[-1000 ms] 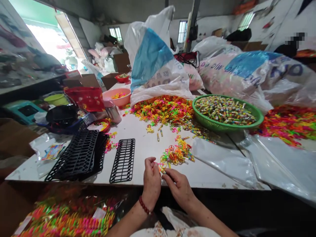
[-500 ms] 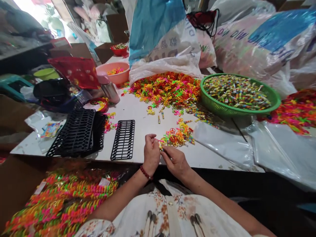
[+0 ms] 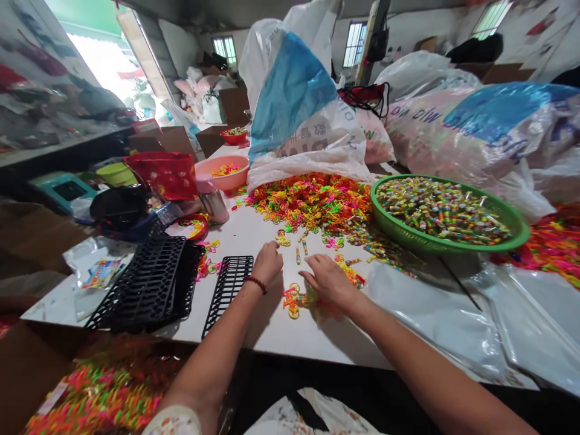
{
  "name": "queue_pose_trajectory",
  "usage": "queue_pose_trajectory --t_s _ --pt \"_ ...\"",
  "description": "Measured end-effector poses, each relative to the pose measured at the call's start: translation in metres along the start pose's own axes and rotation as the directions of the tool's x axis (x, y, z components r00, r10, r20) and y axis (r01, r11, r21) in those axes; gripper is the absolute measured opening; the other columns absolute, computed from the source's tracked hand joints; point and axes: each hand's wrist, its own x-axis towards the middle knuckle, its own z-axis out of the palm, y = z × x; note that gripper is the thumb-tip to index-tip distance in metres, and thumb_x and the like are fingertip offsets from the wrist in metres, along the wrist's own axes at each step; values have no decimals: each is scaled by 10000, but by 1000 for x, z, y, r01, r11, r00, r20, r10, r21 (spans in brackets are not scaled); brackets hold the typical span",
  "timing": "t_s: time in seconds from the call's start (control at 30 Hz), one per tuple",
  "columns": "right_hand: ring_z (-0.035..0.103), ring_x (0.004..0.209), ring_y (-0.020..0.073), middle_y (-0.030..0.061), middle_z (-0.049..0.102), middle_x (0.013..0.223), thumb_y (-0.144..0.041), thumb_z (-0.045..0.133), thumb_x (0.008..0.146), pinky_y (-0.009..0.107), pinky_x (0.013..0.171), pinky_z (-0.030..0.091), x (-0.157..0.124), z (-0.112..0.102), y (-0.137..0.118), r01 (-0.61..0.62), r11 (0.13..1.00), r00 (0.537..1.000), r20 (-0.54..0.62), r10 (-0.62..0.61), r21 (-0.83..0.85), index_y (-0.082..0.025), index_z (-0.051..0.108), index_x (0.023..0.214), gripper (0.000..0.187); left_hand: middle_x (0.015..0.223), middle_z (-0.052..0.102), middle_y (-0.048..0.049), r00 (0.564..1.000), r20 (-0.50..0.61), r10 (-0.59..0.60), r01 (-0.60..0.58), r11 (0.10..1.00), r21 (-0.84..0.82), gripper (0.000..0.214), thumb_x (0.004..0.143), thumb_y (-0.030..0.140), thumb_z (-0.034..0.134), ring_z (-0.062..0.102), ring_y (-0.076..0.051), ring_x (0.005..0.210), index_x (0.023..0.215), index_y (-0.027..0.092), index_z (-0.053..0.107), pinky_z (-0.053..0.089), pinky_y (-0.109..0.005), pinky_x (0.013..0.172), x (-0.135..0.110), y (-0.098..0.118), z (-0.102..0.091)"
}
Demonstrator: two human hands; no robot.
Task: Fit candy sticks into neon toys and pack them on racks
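My left hand (image 3: 268, 264) is above the white table (image 3: 263, 329), its fingers loosely bent and nothing visible in them. Just beyond it lies a yellow plastic piece (image 3: 283, 237). My right hand (image 3: 333, 283) spreads its fingers low over a small group of coloured plastic pieces, partly covering them. Orange and yellow pieces (image 3: 292, 300) lie between my two forearms. Two small candy-filled tubes (image 3: 298, 255) rest just past my fingertips. Beside my left wrist is a black plastic grid (image 3: 230, 284), partly hidden by my forearm.
A big heap of coloured plastic pieces (image 3: 312, 199) spills from a white and blue sack (image 3: 294, 103). At right stands a green basket (image 3: 453, 244) of small tubes, with clear plastic bags (image 3: 435, 308) before it. Black grids (image 3: 145, 281) are stacked left, above a box of packed pieces (image 3: 104, 386).
My hands were together at a small tube near the table edge; now they are apart and farther forward. Some coloured pieces have shifted toward me. The view has tilted up.
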Motion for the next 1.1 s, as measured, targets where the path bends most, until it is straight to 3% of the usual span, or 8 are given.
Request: queue_pose_trajectory --t_s 0.13,0.27,0.4,0.57,0.77,0.83,1.0,1.1 --pt "591 1034 276 167 643 1095 -430 537 925 350 885 453 61 16 9 -181 977 966 166 198 -111 -108 566 1168 405 1196 518 -116 999 -31 28 -28 999 -16 427 745 155 618 459 -265 1168 1169 199 585 335 -359 1019 48 3 23" --pt "601 1034 283 198 634 1116 -268 612 866 339 856 470 90 38 10 -241 961 936 230 266 -133 -99 617 1108 295 1038 559 -116 999 -52 -1 -4 996 -92 81 770 214 624 457 -298 1147 836 176 653 329 -424 1030 64 -4 42" --pt "579 1063 301 245 597 1161 -86 626 773 352 854 475 94 51 13 -285 954 927 224 299 -94 -67 628 1103 330 1049 545 -101 992 -110 -60 33 973 -231 115 794 116 537 524 -219 1049 747 170 627 389 -352 986 55 -16 46" --pt "592 1011 284 218 633 1115 -81 714 661 320 839 468 96 47 29 -347 935 926 179 331 66 -61 623 1099 447 1147 529 -92 960 -157 -231 133 873 -470 367 688 50 586 587 -166 909 1032 179 591 483 -331 864 38 -21 38" --pt "599 773 145 48 687 934 -262 569 846 240 678 457 79 21 24 -375 847 924 75 376 376 -166 633 1036 223 721 610 -49 933 38 -357 262 604 -753 243 634 190 701 592 -155 583 842 130 589 512 -338 576 13 -26 26" --pt "545 620 111 25 669 818 -366 570 847 225 557 429 57 14 12 -387 695 907 116 404 606 -162 635 1020 275 676 606 -32 938 61 -341 247 534 -808 244 579 196 745 580 -137 578 756 135 588 504 -313 585 1 -29 20" --pt "451 518 56 0 646 740 -282 784 646 177 452 360 -5 0 -15 -356 -236 853 418 312 904 -176 691 1002 383 756 624 -6 961 25 -276 147 432 -890 242 573 242 748 576 -102 663 732 158 585 491 -260 660 -29 -31 8" --pt "463 537 57 9 671 760 -236 835 594 165 442 367 -25 -3 -22 -361 -372 820 481 311 855 -182 718 919 350 780 617 -1 967 1 -256 107 400 -910 229 629 264 711 600 -112 732 782 174 568 494 -265 725 -41 -34 7"
